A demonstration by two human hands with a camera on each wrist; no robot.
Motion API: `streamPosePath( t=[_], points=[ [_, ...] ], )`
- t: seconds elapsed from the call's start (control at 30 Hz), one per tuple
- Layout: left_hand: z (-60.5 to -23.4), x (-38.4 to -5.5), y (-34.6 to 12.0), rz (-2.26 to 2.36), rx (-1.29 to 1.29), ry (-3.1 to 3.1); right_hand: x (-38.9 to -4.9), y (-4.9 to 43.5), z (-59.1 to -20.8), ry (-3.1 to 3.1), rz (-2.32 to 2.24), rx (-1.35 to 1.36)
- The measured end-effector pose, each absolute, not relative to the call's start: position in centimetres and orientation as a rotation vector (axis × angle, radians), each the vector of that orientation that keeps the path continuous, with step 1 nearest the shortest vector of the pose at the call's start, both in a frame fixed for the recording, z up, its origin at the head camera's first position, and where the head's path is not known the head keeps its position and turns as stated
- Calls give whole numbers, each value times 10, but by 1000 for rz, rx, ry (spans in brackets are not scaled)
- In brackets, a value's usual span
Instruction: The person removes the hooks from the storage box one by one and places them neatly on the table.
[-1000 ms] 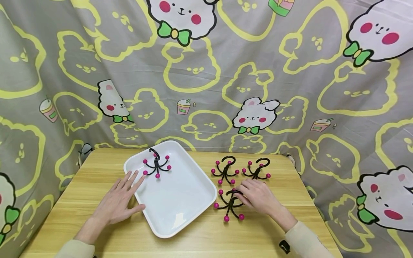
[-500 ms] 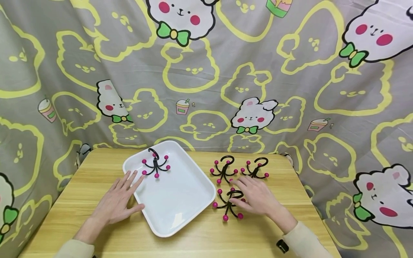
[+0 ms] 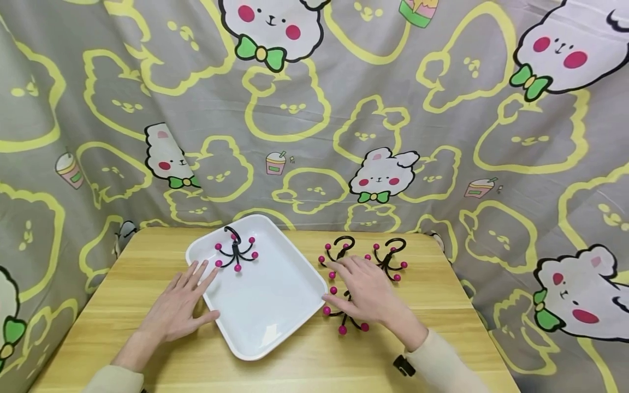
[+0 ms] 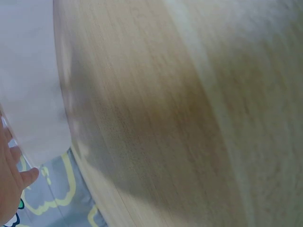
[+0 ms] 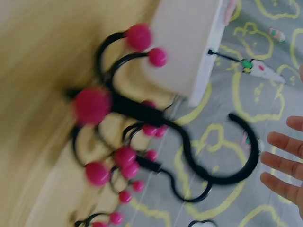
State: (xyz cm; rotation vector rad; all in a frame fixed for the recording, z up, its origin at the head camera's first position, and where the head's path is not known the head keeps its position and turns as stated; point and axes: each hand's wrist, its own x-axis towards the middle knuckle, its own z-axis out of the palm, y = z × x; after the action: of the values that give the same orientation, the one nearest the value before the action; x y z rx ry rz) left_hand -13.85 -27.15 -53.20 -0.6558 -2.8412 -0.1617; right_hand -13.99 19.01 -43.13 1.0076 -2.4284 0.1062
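My left hand lies with spread fingers at the left rim of a white tray. Inside the tray, near its back corner, stands a black hook hanger with curved arms tipped by pink balls. My right hand is stretched over a front hook hanger, partly hiding it, thumb near the tray's right corner. From the right wrist, that hanger's curved hook shows apart from my straight fingers. Two similar hangers stand behind: one back left, partly covered by my fingers, another back right.
The wooden table ends at a grey curtain with yellow animal outlines, which also hangs at both sides. A small black object sits by my right sleeve. In the left wrist view, the tray's side wall stands beside bare wood.
My right hand has come away from the front hanger's hook, its fingers straightening, and moved left over that hanger toward the tray. The left hand, tray and hangers keep their places.
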Motion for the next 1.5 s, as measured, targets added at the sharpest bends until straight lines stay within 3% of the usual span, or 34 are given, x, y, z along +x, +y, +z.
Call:
streamPosePath(
  t=[0.8,1.5],
  points=[
    [-535,-138,-270,-168,-663,-2829,-153,75,-438,-2396,350,977],
    [-533,-139,-271,-161,-672,-2805,-194,13,-436,-2618,315,882]
  ],
)
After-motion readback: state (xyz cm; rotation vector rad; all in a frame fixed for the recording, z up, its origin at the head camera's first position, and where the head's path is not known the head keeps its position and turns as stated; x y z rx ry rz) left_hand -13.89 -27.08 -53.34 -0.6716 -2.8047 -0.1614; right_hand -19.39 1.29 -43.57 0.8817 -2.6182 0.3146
